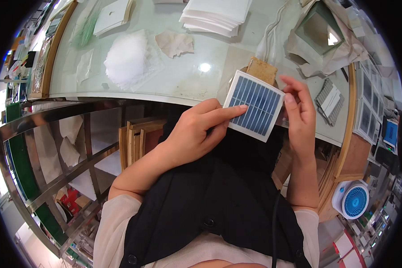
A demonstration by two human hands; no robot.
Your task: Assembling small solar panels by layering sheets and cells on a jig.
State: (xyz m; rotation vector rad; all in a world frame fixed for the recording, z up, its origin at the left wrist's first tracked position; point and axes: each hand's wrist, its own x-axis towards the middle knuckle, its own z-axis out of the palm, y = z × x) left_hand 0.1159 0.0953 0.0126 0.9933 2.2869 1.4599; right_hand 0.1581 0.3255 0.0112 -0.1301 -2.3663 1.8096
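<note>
A small square solar panel (256, 114) with blue cells and a white border is held tilted over the front edge of the table. My left hand (200, 125) grips its left side, the index finger lying across the cells and the other fingers curled at or under the edge. At the panel's right corner is my right hand (300, 107), thumb and fingers apart and slightly bent. Its thumb tip is close to the border; whether it touches is hard to tell. Just behind the panel sits a worn tan block (261, 70) with white cables (269, 35) running behind it.
Thin white sheets (127, 60) and a torn paper piece (174, 43) lie left on the table (201, 85). A white stack (216, 15) stands farther back. Rightward are a paper-wrapped green-edged stack (319, 33), grey pieces (329, 102) and a blue-white fan (355, 200).
</note>
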